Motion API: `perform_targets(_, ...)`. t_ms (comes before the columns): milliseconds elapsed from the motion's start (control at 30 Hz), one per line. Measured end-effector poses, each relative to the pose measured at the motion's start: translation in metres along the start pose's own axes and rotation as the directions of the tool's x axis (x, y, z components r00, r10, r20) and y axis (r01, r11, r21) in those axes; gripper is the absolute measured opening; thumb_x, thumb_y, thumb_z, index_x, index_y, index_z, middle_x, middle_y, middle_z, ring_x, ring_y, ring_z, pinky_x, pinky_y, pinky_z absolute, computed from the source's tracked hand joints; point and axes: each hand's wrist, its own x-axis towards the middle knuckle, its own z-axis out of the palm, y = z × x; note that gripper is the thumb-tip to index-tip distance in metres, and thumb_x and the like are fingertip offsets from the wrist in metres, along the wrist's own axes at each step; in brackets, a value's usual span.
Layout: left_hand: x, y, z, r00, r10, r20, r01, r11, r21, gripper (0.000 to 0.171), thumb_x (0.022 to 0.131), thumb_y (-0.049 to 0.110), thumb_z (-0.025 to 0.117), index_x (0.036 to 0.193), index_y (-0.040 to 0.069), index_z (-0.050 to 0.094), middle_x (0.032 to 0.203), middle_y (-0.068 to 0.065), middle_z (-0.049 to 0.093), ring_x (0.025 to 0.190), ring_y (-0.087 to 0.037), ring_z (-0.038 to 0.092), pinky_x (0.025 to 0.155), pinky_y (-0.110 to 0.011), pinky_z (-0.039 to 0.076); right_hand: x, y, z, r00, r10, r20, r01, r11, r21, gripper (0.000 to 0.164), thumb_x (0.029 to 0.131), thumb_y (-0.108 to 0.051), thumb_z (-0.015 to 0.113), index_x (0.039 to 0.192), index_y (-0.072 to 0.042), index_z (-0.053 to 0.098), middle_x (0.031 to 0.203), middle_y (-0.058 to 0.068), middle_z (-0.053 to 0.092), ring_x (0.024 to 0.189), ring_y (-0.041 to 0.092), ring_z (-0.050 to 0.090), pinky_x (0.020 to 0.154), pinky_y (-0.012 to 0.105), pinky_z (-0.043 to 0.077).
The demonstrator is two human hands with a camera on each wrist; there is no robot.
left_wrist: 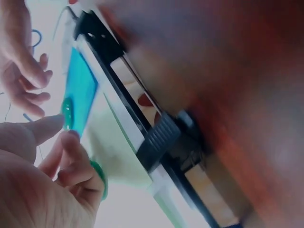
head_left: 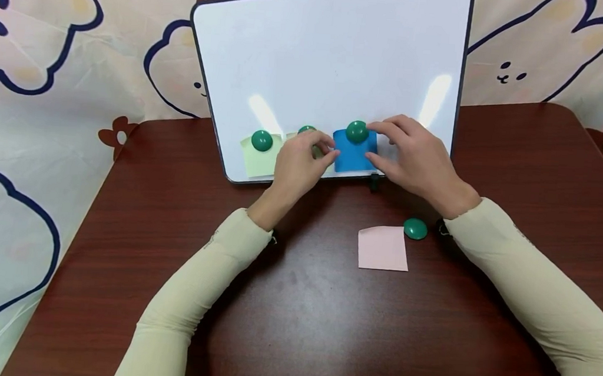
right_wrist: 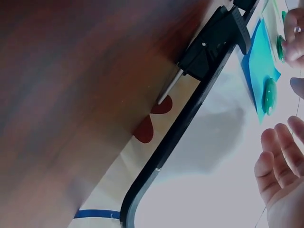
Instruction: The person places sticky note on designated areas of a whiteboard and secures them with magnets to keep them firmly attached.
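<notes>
On the whiteboard [head_left: 332, 66], a blue sticky note [head_left: 354, 155] lies under a round green magnet [head_left: 357, 131]. My left hand [head_left: 300, 161] is at the note's left edge, thumb and forefinger apart; it partly covers a second green sticky note and its magnet [head_left: 306, 129]. To the right, my right hand [head_left: 415, 158] has its thumb and fingers spread beside the blue note, fingertips near the magnet. In the right wrist view, the right palm [right_wrist: 285, 166] shows nothing held. A pale green sticky note [head_left: 260, 162] with a green magnet [head_left: 262, 140] is at the board's lower left.
A pink sticky note [head_left: 383, 249] lies on the dark wooden table [head_left: 280, 328], with a loose green magnet [head_left: 415, 229] at its upper right corner. Black clips [left_wrist: 161, 140] grip the board's lower edge. A patterned cloth [head_left: 13, 130] hangs behind.
</notes>
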Motion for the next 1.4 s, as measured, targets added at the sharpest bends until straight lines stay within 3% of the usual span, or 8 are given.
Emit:
perform_targets(133, -0.011, 0.002, -0.003, 0.991, -0.035, 0.132, 0.034, 0.999, 0.012, 0.019, 0.092, 0.03, 0.073, 0.099, 0.012, 0.074, 0.09, -0.003, 0.073, 0.076, -0.015, 0.064, 0.068, -0.03, 0.052, -0.005, -0.001, -0.002, 0.999, -0.024, 0.025, 0.024, 1.0, 0.011, 0.054, 0.084, -0.029, 0.081, 0.131, -0.013, 0.062, 0.122, 0.013, 0.063, 0.099, 0.027, 0.066, 0.083, 0.046, 0.059)
perform_targets(333, -0.028, 0.009, -0.003, 0.954, -0.018, 0.299, 0.003, 0.999, 0.048, 0.017, 0.091, 0.032, 0.073, 0.097, 0.016, 0.074, 0.087, 0.002, 0.072, 0.079, -0.011, 0.064, 0.071, -0.028, 0.051, -0.012, -0.003, -0.005, 0.995, -0.052, 0.084, 0.051, 0.999, 0.015, 0.05, 0.084, -0.029, 0.08, 0.128, -0.013, 0.065, 0.122, 0.013, 0.065, 0.108, 0.028, 0.064, 0.088, 0.047, 0.058)
perform_targets(567, -0.041, 0.015, 0.0, 0.89, 0.006, 0.456, -0.052, 0.995, 0.089, 0.017, 0.091, 0.032, 0.073, 0.099, 0.017, 0.072, 0.088, 0.004, 0.073, 0.081, -0.009, 0.065, 0.075, -0.028, 0.053, -0.024, 0.002, -0.01, 0.979, -0.119, 0.166, 0.116, 0.993, 0.026, 0.044, 0.084, -0.03, 0.081, 0.122, -0.012, 0.069, 0.113, 0.009, 0.068, 0.101, 0.025, 0.064, 0.087, 0.044, 0.057)
perform_targets(767, -0.048, 0.021, 0.001, 0.829, 0.032, 0.558, -0.116, 0.987, 0.115, 0.019, 0.091, 0.034, 0.072, 0.104, 0.021, 0.072, 0.088, 0.006, 0.072, 0.082, -0.007, 0.065, 0.074, -0.028, 0.053, -0.036, 0.006, -0.016, 0.947, -0.162, 0.276, 0.166, 0.986, 0.008, 0.041, 0.083, -0.034, 0.08, 0.119, -0.015, 0.071, 0.113, 0.005, 0.068, 0.103, 0.022, 0.062, 0.089, 0.043, 0.056)
perform_targets(867, -0.05, 0.025, 0.002, 0.805, 0.048, 0.592, -0.148, 0.981, 0.122, 0.021, 0.091, 0.036, 0.072, 0.106, 0.021, 0.071, 0.089, 0.007, 0.072, 0.082, -0.006, 0.064, 0.074, -0.027, 0.052, -0.041, 0.005, -0.02, 0.921, -0.18, 0.346, 0.192, 0.981, -0.002, 0.038, 0.085, -0.037, 0.078, 0.117, -0.018, 0.072, 0.113, 0.003, 0.068, 0.102, 0.021, 0.062, 0.089, 0.042, 0.056)
perform_targets(1133, -0.051, 0.034, 0.008, 0.771, 0.075, 0.633, -0.194, 0.973, 0.121, 0.022, 0.093, 0.036, 0.07, 0.109, 0.022, 0.071, 0.087, 0.007, 0.069, 0.08, -0.006, 0.062, 0.07, -0.026, 0.05, -0.052, 0.003, -0.027, 0.851, -0.175, 0.496, 0.219, 0.975, -0.031, 0.031, 0.089, -0.041, 0.072, 0.113, -0.023, 0.072, 0.109, -0.001, 0.069, 0.101, 0.02, 0.063, 0.091, 0.043, 0.054)
perform_targets(1267, -0.053, 0.044, 0.012, 0.752, 0.082, 0.655, -0.238, 0.959, 0.153, 0.022, 0.093, 0.038, 0.069, 0.11, 0.023, 0.07, 0.089, 0.007, 0.067, 0.081, -0.005, 0.061, 0.068, -0.025, 0.049, -0.061, 0.006, -0.033, 0.833, -0.143, 0.535, 0.195, 0.98, -0.043, 0.031, 0.088, -0.042, 0.072, 0.113, -0.024, 0.072, 0.109, -0.002, 0.069, 0.102, 0.019, 0.063, 0.093, 0.044, 0.053)
perform_targets(1400, -0.055, 0.054, 0.018, 0.744, 0.106, 0.659, -0.321, 0.922, 0.214, 0.022, 0.094, 0.036, 0.068, 0.111, 0.022, 0.07, 0.096, 0.006, 0.067, 0.08, -0.007, 0.061, 0.065, -0.026, 0.05, -0.071, 0.011, -0.042, 0.827, -0.113, 0.551, 0.162, 0.986, -0.042, 0.032, 0.086, -0.043, 0.074, 0.113, -0.025, 0.072, 0.109, -0.006, 0.067, 0.101, 0.016, 0.063, 0.09, 0.042, 0.054)
